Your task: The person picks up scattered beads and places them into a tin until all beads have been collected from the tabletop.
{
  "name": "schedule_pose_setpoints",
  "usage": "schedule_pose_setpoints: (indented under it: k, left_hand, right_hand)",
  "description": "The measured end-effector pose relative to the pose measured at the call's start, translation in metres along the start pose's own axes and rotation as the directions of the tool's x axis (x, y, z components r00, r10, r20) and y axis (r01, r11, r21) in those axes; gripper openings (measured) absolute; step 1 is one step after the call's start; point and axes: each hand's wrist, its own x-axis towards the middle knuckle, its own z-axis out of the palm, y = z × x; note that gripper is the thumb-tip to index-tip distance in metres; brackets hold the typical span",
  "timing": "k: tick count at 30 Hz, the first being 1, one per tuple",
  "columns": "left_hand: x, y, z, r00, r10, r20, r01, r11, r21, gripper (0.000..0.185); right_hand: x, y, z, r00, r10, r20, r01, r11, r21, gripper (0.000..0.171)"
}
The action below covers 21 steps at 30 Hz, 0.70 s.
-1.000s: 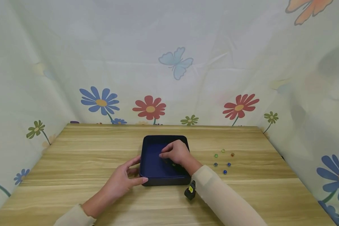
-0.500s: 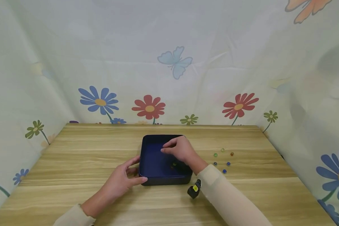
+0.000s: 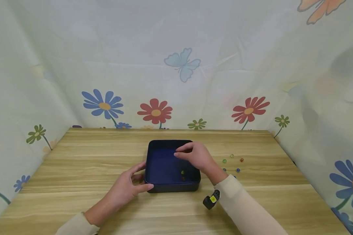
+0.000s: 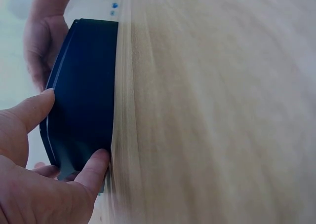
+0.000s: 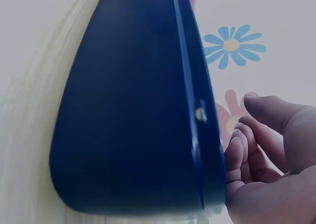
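A shallow dark blue box [image 3: 172,188] with rounded corners stands on the table. My left hand [image 3: 124,187] grips its near left corner, thumb at the front rim and fingers along the left side; the left wrist view has this hand [image 4: 49,184] at the box wall [image 4: 86,86]. Inside, near the right side, lie a green marble [image 3: 182,172] and a brownish marble [image 3: 183,178]. Over the box's right rim hovers my right hand [image 3: 198,157]. In the right wrist view, its thumb and loosely bent fingers [image 5: 237,152] stand apart, nothing between them.
Right of the box several glass marbles lie on the wooden table [image 3: 100,156]: green [image 3: 224,161], orange [image 3: 242,160] and blue [image 3: 238,170]. The right forearm partly covers the nearest blue one. A flowered curtain [image 3: 129,75] borders the table behind and at the sides.
My right hand has risen from the box's inside and moved right toward its rim. The green and brownish marbles in the box now show fully. The left hand stays put.
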Motion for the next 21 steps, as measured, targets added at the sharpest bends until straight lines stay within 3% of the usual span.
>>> schedule_pose_setpoints:
  k: [21]
  left_hand:
    - [-0.001, 0.001, -0.001, 1.0, 0.004, 0.012, -0.004, 1.0, -0.005, 0.091]
  right_hand:
    - [-0.02, 0.024, -0.031, 0.988, 0.011, -0.152, 0.012, 0.989, 0.149, 0.028]
